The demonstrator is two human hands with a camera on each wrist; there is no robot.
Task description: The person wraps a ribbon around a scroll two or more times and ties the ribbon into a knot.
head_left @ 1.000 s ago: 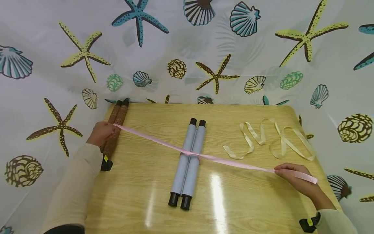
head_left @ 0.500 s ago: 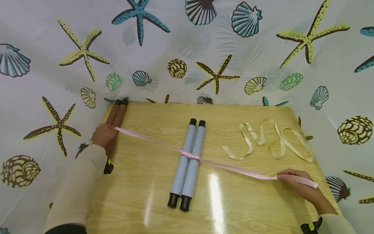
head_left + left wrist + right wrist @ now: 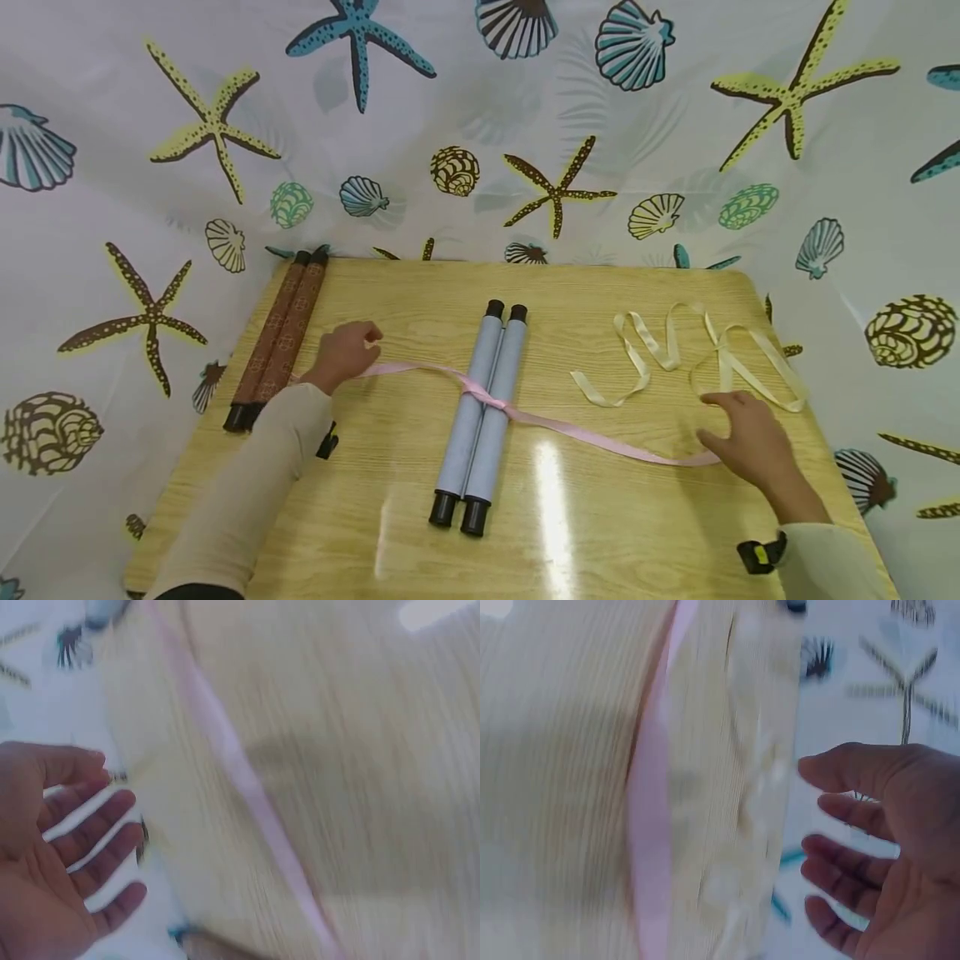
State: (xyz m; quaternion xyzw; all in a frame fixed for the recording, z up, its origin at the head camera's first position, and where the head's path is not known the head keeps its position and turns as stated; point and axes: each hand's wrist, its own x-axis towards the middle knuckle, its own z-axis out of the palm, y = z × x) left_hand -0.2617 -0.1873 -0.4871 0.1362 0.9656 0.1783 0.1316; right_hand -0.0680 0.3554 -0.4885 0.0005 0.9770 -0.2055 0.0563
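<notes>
Two pale blue rolls with black end caps lie side by side mid-table. A pink ribbon is wrapped and crossed around their middle, its tails lying out to both sides. My left hand hovers by the left tail with fingers loosely bent and nothing in them; the left wrist view shows the hand apart from the ribbon. Over the right tail's end is my right hand, thumb and fingers spread. In the right wrist view that hand holds nothing, and the ribbon runs beside it.
Two brown patterned rolls with black ends lie along the table's left edge. A cream ribbon lies in loose loops at the back right. A curtain printed with starfish and shells surrounds the wooden table.
Both hands have let go of the pink ribbon, which has gone from taut to slack. My left hand has moved right, toward the blue rolls; my right hand has lifted slightly and spread its fingers.
</notes>
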